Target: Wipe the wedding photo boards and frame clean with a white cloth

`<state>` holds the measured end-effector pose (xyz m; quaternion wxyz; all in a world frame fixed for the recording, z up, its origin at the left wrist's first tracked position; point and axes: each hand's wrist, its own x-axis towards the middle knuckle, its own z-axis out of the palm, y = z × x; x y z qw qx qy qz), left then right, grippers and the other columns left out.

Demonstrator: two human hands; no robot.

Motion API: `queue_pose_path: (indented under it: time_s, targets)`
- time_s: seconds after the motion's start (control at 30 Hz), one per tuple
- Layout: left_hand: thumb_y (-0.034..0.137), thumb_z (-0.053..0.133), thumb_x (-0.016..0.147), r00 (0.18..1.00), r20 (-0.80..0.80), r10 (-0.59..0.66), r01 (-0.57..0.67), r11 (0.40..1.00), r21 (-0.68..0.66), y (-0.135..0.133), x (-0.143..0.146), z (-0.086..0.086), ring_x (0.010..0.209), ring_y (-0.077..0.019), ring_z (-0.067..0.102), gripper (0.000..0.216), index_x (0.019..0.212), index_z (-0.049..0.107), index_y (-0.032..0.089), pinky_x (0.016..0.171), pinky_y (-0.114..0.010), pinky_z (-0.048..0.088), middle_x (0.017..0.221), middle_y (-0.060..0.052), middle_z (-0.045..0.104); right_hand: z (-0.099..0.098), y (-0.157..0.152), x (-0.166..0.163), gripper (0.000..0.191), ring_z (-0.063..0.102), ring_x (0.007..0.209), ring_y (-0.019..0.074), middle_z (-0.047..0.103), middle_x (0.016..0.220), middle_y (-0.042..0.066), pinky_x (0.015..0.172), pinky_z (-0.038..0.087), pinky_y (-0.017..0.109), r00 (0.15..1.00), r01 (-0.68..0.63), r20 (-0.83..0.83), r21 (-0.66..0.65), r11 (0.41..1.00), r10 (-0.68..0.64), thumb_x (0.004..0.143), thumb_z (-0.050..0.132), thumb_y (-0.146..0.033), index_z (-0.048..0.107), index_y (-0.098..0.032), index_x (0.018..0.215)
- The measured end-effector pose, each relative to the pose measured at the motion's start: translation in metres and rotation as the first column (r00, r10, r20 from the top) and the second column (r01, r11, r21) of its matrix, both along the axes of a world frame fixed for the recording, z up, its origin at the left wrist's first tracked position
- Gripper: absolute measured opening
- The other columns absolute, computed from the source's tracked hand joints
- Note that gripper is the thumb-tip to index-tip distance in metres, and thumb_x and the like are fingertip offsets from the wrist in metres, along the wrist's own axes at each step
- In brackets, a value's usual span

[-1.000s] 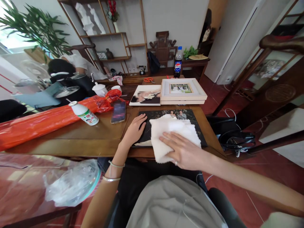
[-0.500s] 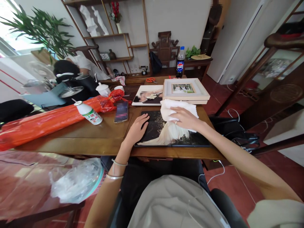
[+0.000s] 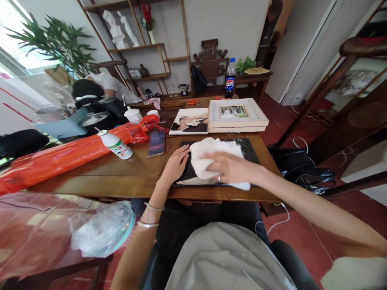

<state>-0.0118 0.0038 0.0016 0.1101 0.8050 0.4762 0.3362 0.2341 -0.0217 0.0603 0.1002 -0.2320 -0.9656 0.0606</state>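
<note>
A dark photo print (image 3: 249, 149) lies flat on the wooden table (image 3: 99, 173) in front of me. My right hand (image 3: 231, 167) presses a white cloth (image 3: 208, 155) onto the print, fingers curled over the cloth. A ring shows on one finger. My left hand (image 3: 175, 164) rests flat on the print's left edge, fingers stretched, holding it down. Two bracelets circle my left wrist.
A white framed picture (image 3: 237, 114) sits on a stack behind the print, beside another photo print (image 3: 190, 121). A phone (image 3: 156, 141), a small white bottle (image 3: 115, 144) and a long orange plastic bag (image 3: 60, 155) lie to the left. A person sits at the far left. A black bag (image 3: 302, 171) hangs at the right.
My right hand slid the cloth from the print's near right, up to its far edge, then back down and left across its middle. My left hand stayed put.
</note>
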Motion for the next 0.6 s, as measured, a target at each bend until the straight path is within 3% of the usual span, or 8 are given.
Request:
queue_pose_path:
  time_s: [0.13,0.23,0.37,0.5,0.6]
  targets:
    - [0.028,0.036,0.096,1.000,-0.005,0.006,-0.006,1.000,-0.008,-0.001,0.000,0.001,0.131,-0.0207,0.045,0.039,0.125,0.059,0.018,0.112,-0.044,0.033,0.137,-0.009,0.054,-0.005,0.060,0.007,0.026,0.052,0.121,0.0271,0.063,0.122,0.012,0.098,0.042,0.042,0.983,0.173,-0.080,0.069,0.983,-0.167,0.083,0.055,-0.019,0.067,-0.018,0.106]
    - [0.028,0.037,0.096,1.000,-0.006,0.001,-0.001,1.000,-0.008,-0.001,0.000,0.000,0.131,-0.0208,0.045,0.039,0.126,0.059,0.018,0.112,-0.043,0.034,0.137,-0.008,0.054,-0.010,0.067,-0.002,0.025,0.056,0.113,0.0287,0.066,0.110,0.012,0.093,0.044,0.043,0.951,0.302,-0.106,0.111,0.947,-0.291,0.085,0.053,-0.020,0.068,-0.018,0.104]
    - [0.027,0.037,0.096,1.000,-0.004,0.001,-0.001,1.000,-0.007,0.000,-0.001,-0.001,0.131,-0.0213,0.044,0.039,0.126,0.059,0.017,0.112,-0.044,0.033,0.137,-0.009,0.053,-0.008,0.018,-0.029,0.032,0.052,0.114,0.0331,0.063,0.115,0.017,0.091,0.044,0.045,0.933,0.356,0.000,0.165,0.920,-0.361,0.077,0.054,-0.010,0.069,-0.014,0.105]
    - [0.026,0.037,0.095,1.000,0.000,-0.003,0.003,1.000,-0.014,0.000,-0.001,-0.001,0.132,-0.0220,0.044,0.039,0.125,0.059,0.016,0.112,-0.043,0.034,0.136,-0.010,0.055,-0.005,-0.055,-0.052,0.027,0.051,0.115,0.0361,0.061,0.118,0.020,0.089,0.044,0.046,0.971,0.201,0.090,0.202,0.959,-0.222,0.078,0.055,-0.013,0.071,-0.014,0.099]
    - [0.025,0.036,0.095,1.000,0.004,-0.014,0.014,1.000,-0.016,0.000,-0.001,0.001,0.132,-0.0219,0.044,0.039,0.124,0.060,0.014,0.112,-0.042,0.034,0.136,-0.012,0.055,-0.006,-0.082,-0.060,0.020,0.049,0.117,0.0361,0.059,0.119,0.021,0.090,0.042,0.045,0.990,0.098,0.078,0.207,0.973,-0.117,0.078,0.056,-0.018,0.072,-0.013,0.090]
